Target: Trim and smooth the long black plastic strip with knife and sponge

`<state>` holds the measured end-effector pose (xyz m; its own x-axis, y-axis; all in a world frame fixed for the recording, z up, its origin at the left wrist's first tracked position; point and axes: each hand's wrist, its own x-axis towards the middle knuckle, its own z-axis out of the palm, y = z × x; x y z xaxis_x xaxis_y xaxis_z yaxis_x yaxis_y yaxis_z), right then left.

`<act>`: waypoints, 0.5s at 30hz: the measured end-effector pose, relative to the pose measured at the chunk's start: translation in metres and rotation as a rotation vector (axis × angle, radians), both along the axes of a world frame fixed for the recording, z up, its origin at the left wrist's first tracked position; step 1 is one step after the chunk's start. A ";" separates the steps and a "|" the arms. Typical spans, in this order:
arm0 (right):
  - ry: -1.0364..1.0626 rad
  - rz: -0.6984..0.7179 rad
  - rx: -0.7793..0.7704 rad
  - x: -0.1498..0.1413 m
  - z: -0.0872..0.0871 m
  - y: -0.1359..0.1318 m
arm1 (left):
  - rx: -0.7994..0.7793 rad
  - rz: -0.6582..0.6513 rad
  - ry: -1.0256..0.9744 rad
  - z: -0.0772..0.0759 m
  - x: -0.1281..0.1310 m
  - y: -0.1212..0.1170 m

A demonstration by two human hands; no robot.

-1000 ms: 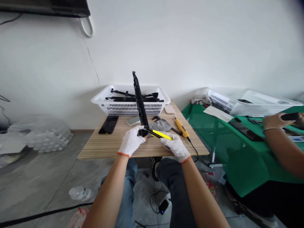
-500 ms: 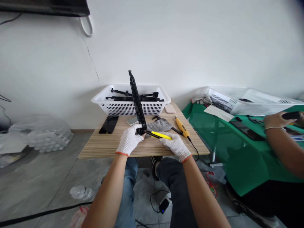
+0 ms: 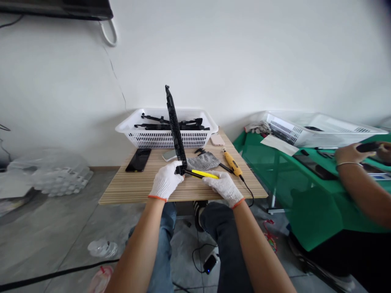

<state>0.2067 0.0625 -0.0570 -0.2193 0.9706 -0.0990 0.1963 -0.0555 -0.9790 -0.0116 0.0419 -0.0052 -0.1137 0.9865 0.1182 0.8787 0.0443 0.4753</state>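
My left hand (image 3: 165, 180), in a white knit glove with an orange cuff, grips the lower end of a long black plastic part (image 3: 175, 128). The part stands nearly upright, its top leaning slightly left. Gloved the same way, my right hand (image 3: 224, 186) is closed around a yellow-and-black utility knife (image 3: 204, 174). The knife's dark front end points left and meets the foot of the part; whether it touches I cannot tell. Behind the knife lies a grey cloth (image 3: 204, 161).
A white basket (image 3: 165, 140) of similar black parts stands at the table's back. On the wooden table (image 3: 122, 193) are a black phone (image 3: 139, 160), a yellow corded rotary tool (image 3: 232, 162) and a pale pink phone (image 3: 217, 140). At right, a co-worker's hand (image 3: 351, 154) is over a green table (image 3: 305, 187).
Both hands keep their grips, and the part and knife stay almost in place. The whole view has shifted very slightly.
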 end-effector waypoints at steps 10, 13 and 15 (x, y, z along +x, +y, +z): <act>0.179 -0.078 -0.053 -0.003 0.012 -0.005 | 0.035 -0.004 -0.063 -0.002 0.001 -0.002; 0.200 -0.088 -0.057 -0.005 0.014 -0.006 | 0.019 -0.002 -0.049 -0.002 0.003 -0.002; 0.185 -0.086 -0.064 -0.005 0.014 -0.006 | 0.017 -0.002 -0.055 -0.004 0.002 -0.002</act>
<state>0.2013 0.0564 -0.0425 -0.1564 0.9795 -0.1270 0.0055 -0.1277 -0.9918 -0.0099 0.0404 -0.0088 -0.1190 0.9845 0.1290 0.8512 0.0342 0.5237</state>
